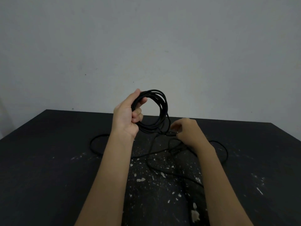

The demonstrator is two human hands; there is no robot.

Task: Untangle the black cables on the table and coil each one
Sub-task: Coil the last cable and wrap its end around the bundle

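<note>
My left hand [128, 115] is raised above the table and grips a round coil of black cable [160, 110] made of several loops. A strand runs down from the coil to my right hand [187, 131], which pinches the cable just above the tabletop. More loose black cable [223, 149] lies in wide loops on the dark table [48, 160], one loop to the left [93, 142] and others under and beside my right forearm. The cable is hard to follow against the dark surface.
The black table is flecked with white paint chips near the middle and front. A plain grey wall [146, 46] stands behind the table's far edge. The table's left and right parts hold no objects.
</note>
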